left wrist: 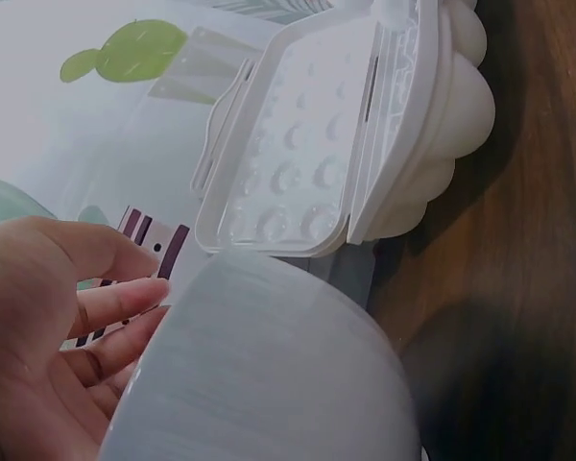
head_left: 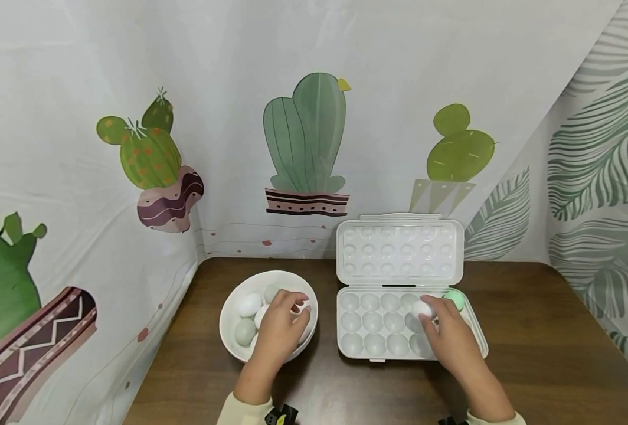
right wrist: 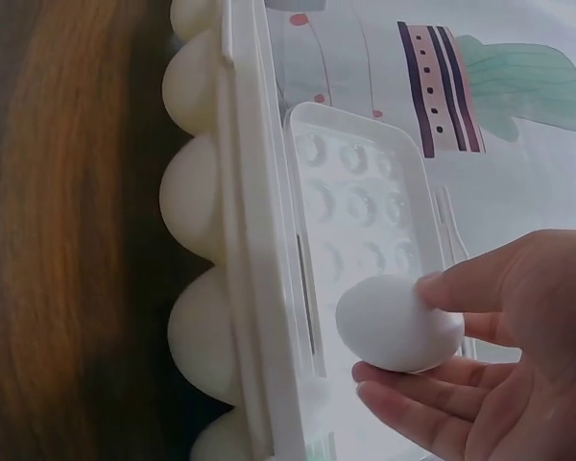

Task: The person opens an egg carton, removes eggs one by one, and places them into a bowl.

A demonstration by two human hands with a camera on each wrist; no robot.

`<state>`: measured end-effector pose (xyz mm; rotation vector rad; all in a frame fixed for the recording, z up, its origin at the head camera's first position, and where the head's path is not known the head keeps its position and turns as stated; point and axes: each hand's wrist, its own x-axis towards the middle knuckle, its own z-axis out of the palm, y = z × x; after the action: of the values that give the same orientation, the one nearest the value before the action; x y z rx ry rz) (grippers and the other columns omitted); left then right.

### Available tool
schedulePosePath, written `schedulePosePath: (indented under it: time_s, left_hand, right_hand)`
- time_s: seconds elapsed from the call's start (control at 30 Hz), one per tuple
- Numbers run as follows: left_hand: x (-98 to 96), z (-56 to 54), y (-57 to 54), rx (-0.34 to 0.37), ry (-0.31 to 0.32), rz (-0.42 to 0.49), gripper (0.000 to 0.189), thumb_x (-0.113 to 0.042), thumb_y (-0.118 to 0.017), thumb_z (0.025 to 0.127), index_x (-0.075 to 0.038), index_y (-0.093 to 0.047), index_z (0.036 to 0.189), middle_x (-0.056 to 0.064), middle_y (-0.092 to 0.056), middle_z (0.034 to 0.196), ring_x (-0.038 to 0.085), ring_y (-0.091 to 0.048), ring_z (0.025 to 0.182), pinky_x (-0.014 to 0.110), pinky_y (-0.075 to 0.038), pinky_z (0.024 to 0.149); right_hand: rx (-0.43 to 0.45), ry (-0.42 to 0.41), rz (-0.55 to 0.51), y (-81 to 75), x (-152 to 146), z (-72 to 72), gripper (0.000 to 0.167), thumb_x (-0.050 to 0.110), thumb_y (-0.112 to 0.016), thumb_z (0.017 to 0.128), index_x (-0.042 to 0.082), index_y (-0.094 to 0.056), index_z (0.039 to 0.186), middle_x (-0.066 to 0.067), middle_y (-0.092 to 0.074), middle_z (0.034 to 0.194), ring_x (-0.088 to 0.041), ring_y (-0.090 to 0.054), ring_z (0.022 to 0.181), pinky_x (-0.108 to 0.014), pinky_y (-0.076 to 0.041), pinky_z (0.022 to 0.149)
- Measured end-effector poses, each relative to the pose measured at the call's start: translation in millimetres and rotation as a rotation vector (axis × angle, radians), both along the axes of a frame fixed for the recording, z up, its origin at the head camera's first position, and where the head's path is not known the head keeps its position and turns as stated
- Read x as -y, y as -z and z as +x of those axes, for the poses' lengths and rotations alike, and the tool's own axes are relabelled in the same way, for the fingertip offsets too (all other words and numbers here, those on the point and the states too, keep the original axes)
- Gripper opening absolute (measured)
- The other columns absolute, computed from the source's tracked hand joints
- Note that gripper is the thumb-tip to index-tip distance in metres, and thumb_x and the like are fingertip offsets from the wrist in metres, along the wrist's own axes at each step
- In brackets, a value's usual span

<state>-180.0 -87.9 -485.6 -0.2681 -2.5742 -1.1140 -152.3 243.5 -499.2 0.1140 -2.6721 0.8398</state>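
Observation:
My right hand (head_left: 448,330) pinches a white egg (right wrist: 398,324) between thumb and fingers. It holds the egg over the right half of a white egg carton (head_left: 344,348), whose lid (head_left: 399,277) stands raised at the back. A light green egg (head_left: 455,298) sits in the carton's back right corner; the hand hides cups near it. Over the right side of a white bowl (head_left: 228,342) hovers my left hand (head_left: 281,324), its fingers loosely bent with nothing between them. White and pale greenish eggs, such as a white one (head_left: 249,305) and a greenish one (head_left: 245,332), lie in the bowl.
The bowl and carton stand side by side on a brown wooden table (head_left: 532,330). Behind the table hangs a pale cloth (head_left: 229,147) printed with cacti, and leaf-patterned cloth (head_left: 606,153) covers the right side. Several of the carton's front cups (head_left: 375,343) hold nothing.

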Motion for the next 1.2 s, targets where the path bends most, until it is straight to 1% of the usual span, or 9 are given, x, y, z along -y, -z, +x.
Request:
schedulePosePath:
  time_s: [0.1,0.23,0.43,0.63,0.8,0.87,1.0,1.1,1.2]
  left_hand:
    - [-2.7,0.8,-0.2,-0.015,0.019,0.002,0.019,-0.016,-0.071,0.088,-0.013,-0.072,0.107,0.0,-0.064,0.1,0.015,-0.065,0.088,0.028,-0.053,0.077]
    - [-6.6,2.5,0.6,-0.026,0.042,0.009,0.02,-0.014,-0.072,0.088,-0.012,-0.071,0.107,-0.001,-0.065,0.1,0.013,-0.064,0.088,0.026,-0.053,0.075]
    - [-12.1,5.1,-0.1,-0.045,0.071,0.004,0.021,-0.014,-0.074,0.088,-0.012,-0.071,0.109,-0.001,-0.064,0.099,0.013,-0.063,0.088,0.024,-0.052,0.073]
    - [-17.1,6.7,1.6,-0.095,0.081,-0.062,0.024,-0.018,-0.077,0.086,-0.016,-0.071,0.11,-0.002,-0.064,0.098,0.011,-0.064,0.087,0.021,-0.05,0.07]
    - [-20.5,8.2,4.2,-0.132,0.076,-0.12,0.029,-0.021,-0.08,0.083,-0.018,-0.072,0.111,-0.005,-0.065,0.097,0.008,-0.066,0.084,0.019,-0.047,0.069]
    - [-21.7,8.7,4.6,-0.14,0.096,-0.114,0.032,-0.019,-0.081,0.081,-0.018,-0.071,0.112,-0.004,-0.065,0.098,0.009,-0.067,0.085,0.019,-0.05,0.071]
    - [-24.1,9.9,4.0,-0.116,0.168,-0.064,0.036,-0.014,-0.081,0.082,-0.016,-0.069,0.116,0.0,-0.065,0.103,0.013,-0.067,0.093,0.023,-0.056,0.075]
    - [-25.9,11.3,3.3,-0.089,0.2,-0.048,0.037,-0.015,-0.08,0.083,-0.015,-0.068,0.118,0.002,-0.065,0.105,0.015,-0.067,0.094,0.025,-0.055,0.078]
    - [-28.7,12.8,3.7,-0.09,0.216,-0.056,0.037,-0.015,-0.08,0.083,-0.014,-0.069,0.118,0.003,-0.065,0.105,0.013,-0.065,0.093,0.024,-0.054,0.078]
  right_hand:
    - [-0.016,-0.019,-0.012,1.3,2.7,-0.3,0.039,0.011,-0.066,0.094,0.004,-0.06,0.132,-0.019,-0.061,0.125,-0.032,-0.069,0.095,-0.049,-0.056,0.08]
    - [-0.027,-0.043,-0.024,2.7,6.6,0.9,0.039,0.011,-0.067,0.095,0.007,-0.061,0.133,-0.014,-0.061,0.128,-0.031,-0.068,0.102,-0.05,-0.056,0.084]
    - [-0.1,-0.099,-0.022,5.2,12.3,2.4,0.039,0.01,-0.069,0.093,0.008,-0.062,0.131,-0.01,-0.063,0.127,-0.025,-0.066,0.106,-0.047,-0.054,0.088]
    - [-0.133,-0.144,-0.002,7.0,16.6,2.1,0.039,0.013,-0.07,0.093,0.012,-0.062,0.131,-0.006,-0.062,0.131,-0.023,-0.064,0.116,-0.034,-0.048,0.093]
    - [-0.149,-0.174,-0.007,7.8,20.4,2.9,0.039,0.012,-0.072,0.092,0.013,-0.063,0.13,-0.004,-0.063,0.129,-0.018,-0.065,0.108,-0.03,-0.052,0.088]
    - [-0.153,-0.19,-0.016,7.9,22.2,2.9,0.039,0.011,-0.072,0.091,0.012,-0.063,0.13,-0.003,-0.064,0.127,-0.015,-0.065,0.104,-0.031,-0.055,0.086]
    - [-0.157,-0.23,-0.045,7.9,25.6,3.0,0.04,0.01,-0.072,0.091,0.012,-0.063,0.13,-0.002,-0.064,0.125,-0.012,-0.065,0.101,-0.034,-0.058,0.084]
    - [-0.155,-0.25,-0.053,8.3,27.2,3.8,0.04,0.01,-0.072,0.092,0.012,-0.063,0.13,-0.001,-0.064,0.124,-0.012,-0.064,0.102,-0.036,-0.058,0.084]
    - [-0.148,-0.256,-0.055,8.4,28.3,4.9,0.04,0.01,-0.072,0.092,0.013,-0.063,0.13,0.001,-0.064,0.124,-0.011,-0.063,0.102,-0.035,-0.058,0.084]
